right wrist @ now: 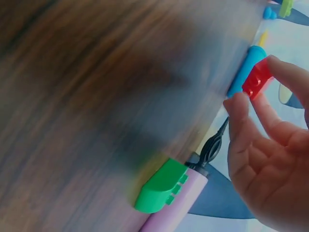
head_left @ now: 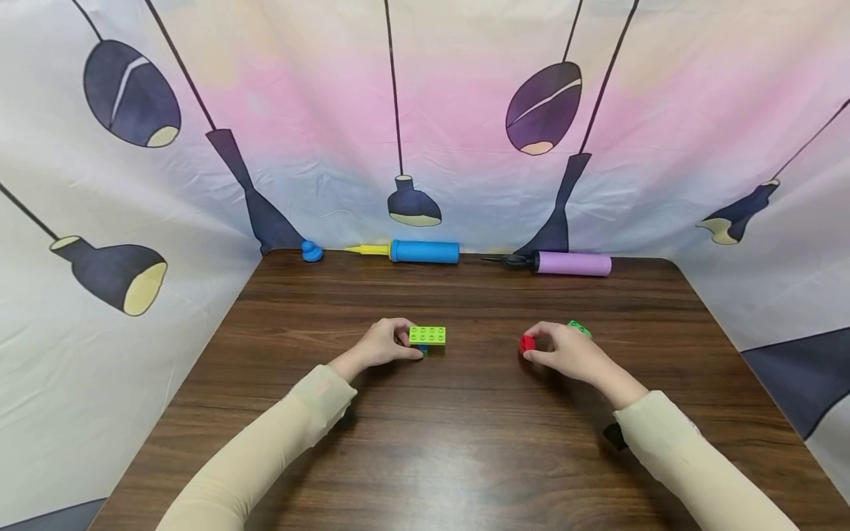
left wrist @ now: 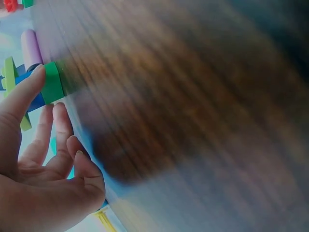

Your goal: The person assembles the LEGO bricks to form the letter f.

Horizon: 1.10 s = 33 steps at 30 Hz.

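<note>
My left hand (head_left: 385, 343) pinches a small stack of toy building bricks between thumb and fingers. On top of the stack is a lime-green brick (head_left: 427, 335) with studs, wider than what is under it. Below it the left wrist view shows a blue brick (left wrist: 36, 101) and a green brick (left wrist: 53, 83) at the bottom, close to the table. A red brick (right wrist: 258, 79) is pinched in my right hand (head_left: 564, 350), studs turned sideways. Behind that hand a green brick with a rounded end (right wrist: 161, 187) lies on the table, partly hidden in the head view.
Along the back edge of the wooden table (head_left: 425, 442) lie a blue duck (head_left: 311, 251), a blue pump (head_left: 425, 251) with a yellow nozzle and a purple pump (head_left: 573, 263). A small black object (head_left: 614, 436) shows by the right sleeve. A lamp-patterned cloth hangs behind.
</note>
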Each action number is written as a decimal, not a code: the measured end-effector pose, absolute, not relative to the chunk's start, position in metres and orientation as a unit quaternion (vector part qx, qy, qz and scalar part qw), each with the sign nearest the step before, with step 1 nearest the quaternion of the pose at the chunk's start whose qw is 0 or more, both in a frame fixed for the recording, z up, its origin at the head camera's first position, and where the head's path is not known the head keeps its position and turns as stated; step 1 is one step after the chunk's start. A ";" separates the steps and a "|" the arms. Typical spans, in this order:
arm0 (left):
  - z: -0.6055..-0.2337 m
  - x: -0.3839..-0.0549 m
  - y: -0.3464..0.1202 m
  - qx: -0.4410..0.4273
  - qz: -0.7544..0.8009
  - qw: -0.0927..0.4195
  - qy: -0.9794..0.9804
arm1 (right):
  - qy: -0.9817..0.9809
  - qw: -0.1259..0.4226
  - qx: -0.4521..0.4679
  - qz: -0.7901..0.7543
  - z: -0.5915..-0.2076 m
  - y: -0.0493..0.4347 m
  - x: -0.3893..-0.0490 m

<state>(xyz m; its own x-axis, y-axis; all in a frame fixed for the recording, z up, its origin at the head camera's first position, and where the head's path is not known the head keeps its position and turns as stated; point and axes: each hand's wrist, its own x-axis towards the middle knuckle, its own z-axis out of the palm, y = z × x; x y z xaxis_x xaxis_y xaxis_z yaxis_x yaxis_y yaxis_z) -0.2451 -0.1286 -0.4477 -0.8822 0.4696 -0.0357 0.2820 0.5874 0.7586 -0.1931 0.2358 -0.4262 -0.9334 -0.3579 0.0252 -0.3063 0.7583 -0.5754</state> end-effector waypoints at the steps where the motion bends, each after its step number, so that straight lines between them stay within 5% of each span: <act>1: -0.447 -0.245 -0.128 0.214 0.401 0.119 0.883 | 0.933 0.046 -0.180 -0.308 -0.425 0.235 -0.194; 33: -0.448 -0.247 -0.127 0.216 0.383 0.118 0.890 | 0.869 0.058 -0.225 -0.437 -0.404 0.177 -0.217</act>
